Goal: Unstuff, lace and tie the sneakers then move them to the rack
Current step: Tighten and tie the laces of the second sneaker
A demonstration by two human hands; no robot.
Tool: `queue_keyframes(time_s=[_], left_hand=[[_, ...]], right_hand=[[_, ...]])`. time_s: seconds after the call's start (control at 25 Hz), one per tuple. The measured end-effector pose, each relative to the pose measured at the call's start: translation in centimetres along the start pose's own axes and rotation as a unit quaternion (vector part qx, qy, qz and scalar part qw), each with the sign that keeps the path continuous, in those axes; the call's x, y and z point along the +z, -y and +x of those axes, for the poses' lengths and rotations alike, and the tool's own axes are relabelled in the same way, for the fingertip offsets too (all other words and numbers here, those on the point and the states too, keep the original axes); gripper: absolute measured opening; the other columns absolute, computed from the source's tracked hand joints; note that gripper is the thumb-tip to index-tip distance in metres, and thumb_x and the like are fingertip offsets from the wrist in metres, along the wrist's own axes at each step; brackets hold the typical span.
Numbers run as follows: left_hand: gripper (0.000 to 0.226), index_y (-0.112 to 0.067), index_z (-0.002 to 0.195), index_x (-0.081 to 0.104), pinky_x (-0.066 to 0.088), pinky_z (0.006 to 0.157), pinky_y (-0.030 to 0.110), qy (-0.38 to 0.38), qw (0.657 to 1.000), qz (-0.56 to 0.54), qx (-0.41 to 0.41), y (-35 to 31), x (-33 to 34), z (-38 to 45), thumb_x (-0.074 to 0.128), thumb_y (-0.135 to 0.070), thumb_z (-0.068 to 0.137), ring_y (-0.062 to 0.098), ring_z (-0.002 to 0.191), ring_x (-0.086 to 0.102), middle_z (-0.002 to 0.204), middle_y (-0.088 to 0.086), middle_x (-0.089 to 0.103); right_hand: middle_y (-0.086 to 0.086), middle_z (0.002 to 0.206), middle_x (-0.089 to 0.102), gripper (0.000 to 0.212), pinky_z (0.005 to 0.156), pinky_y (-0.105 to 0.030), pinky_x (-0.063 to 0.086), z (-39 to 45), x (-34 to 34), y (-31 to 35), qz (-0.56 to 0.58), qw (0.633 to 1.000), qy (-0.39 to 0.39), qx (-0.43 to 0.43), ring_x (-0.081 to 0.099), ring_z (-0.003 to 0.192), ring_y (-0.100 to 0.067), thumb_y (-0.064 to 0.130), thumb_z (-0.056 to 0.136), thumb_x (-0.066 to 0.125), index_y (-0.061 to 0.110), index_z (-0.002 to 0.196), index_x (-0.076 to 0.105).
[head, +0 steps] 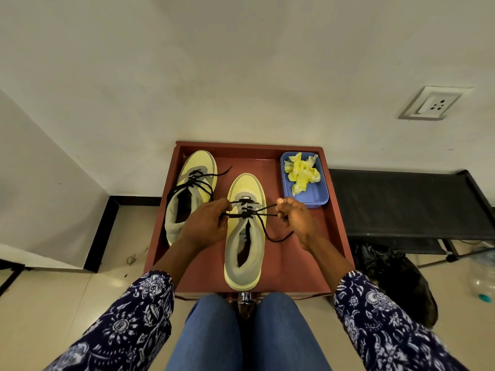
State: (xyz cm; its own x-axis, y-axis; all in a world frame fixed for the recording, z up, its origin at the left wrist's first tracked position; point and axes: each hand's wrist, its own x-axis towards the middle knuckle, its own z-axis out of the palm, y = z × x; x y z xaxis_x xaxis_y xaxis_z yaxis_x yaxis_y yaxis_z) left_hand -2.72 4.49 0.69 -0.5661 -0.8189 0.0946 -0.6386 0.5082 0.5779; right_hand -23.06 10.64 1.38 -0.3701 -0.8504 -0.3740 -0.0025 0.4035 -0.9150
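**Head view: lacing in progress on the near sneaker**

Head view, near edge of the red-brown tray [332,236]: one yellow-and-grey sneaker [245,253] stands heel-first, toe pointing away. Left hand [206,223] pinches one end of its black lace [251,214]; right hand [294,219] pinches the other end, fingers curled, lace drawn taut across the eyelets. Far left corner: second sneaker [191,194], laces loose. Far right corner: blue tub [318,195] containing crumpled yellow paper [302,174].
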Motion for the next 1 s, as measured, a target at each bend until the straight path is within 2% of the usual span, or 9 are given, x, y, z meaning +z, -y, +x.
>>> queue_keyframes(time_s=[0.08,0.2,0.36,0.44,0.6,0.68,0.76,0.92,1.0], left_hand=[[0.007,-0.009,0.090,0.055,0.041,0.055,0.031,-0.003,1.000,0.015,-0.004,-0.1,0.2,0.1,0.051,-0.006,0.084,0.020,0.069,0.054,0.082,0.006,0.064],[0.005,-0.006,0.086,0.055,0.033,0.051,0.026,-0.006,1.000,0.023,-0.015,0.1,0.4,0.4,0.051,-0.005,0.084,0.020,0.067,0.051,0.080,0.010,0.062],[0.007,-0.003,0.084,0.056,0.031,0.056,0.026,0.002,0.999,0.040,-0.028,0.0,0.3,0.5,0.049,-0.004,0.085,0.018,0.067,0.045,0.081,0.012,0.060],[0.009,-0.002,0.086,0.055,0.028,0.053,0.026,0.009,0.998,0.056,-0.030,-0.2,0.3,0.4,0.047,-0.005,0.087,0.018,0.068,0.043,0.082,0.011,0.057],[0.011,-0.001,0.086,0.055,0.022,0.046,0.020,0.010,0.997,0.067,-0.024,0.0,0.2,0.3,0.046,-0.008,0.088,0.019,0.067,0.041,0.080,0.010,0.054],[0.010,-0.001,0.083,0.055,0.021,0.046,0.021,0.004,0.998,0.066,-0.022,0.2,0.3,0.3,0.048,-0.007,0.086,0.024,0.066,0.046,0.077,0.011,0.055],[0.009,-0.001,0.082,0.056,0.023,0.047,0.025,-0.004,0.997,0.074,-0.016,0.4,0.7,0.2,0.050,-0.006,0.085,0.031,0.069,0.052,0.076,0.015,0.059],[0.018,-0.008,0.097,0.063,0.044,0.060,0.036,0.002,0.992,0.126,-0.003,0.6,1.1,-0.2,0.050,-0.016,0.088,0.031,0.082,0.054,0.086,0.011,0.065],[0.022,-0.011,0.104,0.064,0.045,0.062,0.037,0.012,0.990,0.140,0.005,0.7,1.1,-0.3,0.049,-0.020,0.091,0.031,0.085,0.055,0.089,0.010,0.065]], right_hand=[[0.001,0.062,0.045,0.030,0.058,-0.016,0.033,-0.1,-0.2,-0.2,-0.018,1.000,0.002,-0.014,0.041,0.059,-0.007,0.014,0.095,0.046,0.017,0.065,0.047],[0.007,0.061,0.046,0.032,0.066,-0.028,0.036,0.3,-0.9,-0.7,-0.156,0.986,-0.013,-0.064,0.044,0.064,-0.010,0.022,0.094,0.048,0.024,0.062,0.045],[0.011,0.060,0.046,0.033,0.081,-0.037,0.033,0.5,-1.6,-1.0,-0.345,0.929,-0.033,-0.127,0.048,0.078,-0.016,0.029,0.095,0.045,0.029,0.062,0.040],[0.010,0.068,0.049,0.029,0.090,-0.041,0.031,0.3,-1.8,-1.0,-0.420,0.897,-0.030,-0.131,0.050,0.088,-0.018,0.031,0.096,0.042,0.028,0.068,0.041],[0.006,0.078,0.052,0.023,0.093,-0.043,0.030,0.4,-2.2,-1.1,-0.466,0.875,-0.019,-0.130,0.051,0.097,-0.022,0.034,0.096,0.039,0.025,0.076,0.046],[0.005,0.082,0.057,0.026,0.092,-0.042,0.030,0.4,-2.2,-1.1,-0.475,0.870,-0.014,-0.129,0.051,0.100,-0.022,0.036,0.096,0.037,0.022,0.082,0.054],[0.003,0.088,0.063,0.031,0.090,-0.041,0.030,0.1,-1.9,-1.2,-0.483,0.866,-0.008,-0.131,0.051,0.102,-0.023,0.039,0.094,0.035,0.020,0.086,0.059],[0.003,0.092,0.065,0.028,0.088,-0.039,0.031,-0.3,-1.5,-1.1,-0.537,0.828,0.015,-0.159,0.053,0.104,-0.023,0.046,0.093,0.041,0.026,0.077,0.051],[0.002,0.099,0.064,0.030,0.089,-0.041,0.031,-0.3,-1.5,-0.9,-0.568,0.807,0.031,-0.159,0.053,0.107,-0.024,0.049,0.093,0.038,0.026,0.087,0.056]])
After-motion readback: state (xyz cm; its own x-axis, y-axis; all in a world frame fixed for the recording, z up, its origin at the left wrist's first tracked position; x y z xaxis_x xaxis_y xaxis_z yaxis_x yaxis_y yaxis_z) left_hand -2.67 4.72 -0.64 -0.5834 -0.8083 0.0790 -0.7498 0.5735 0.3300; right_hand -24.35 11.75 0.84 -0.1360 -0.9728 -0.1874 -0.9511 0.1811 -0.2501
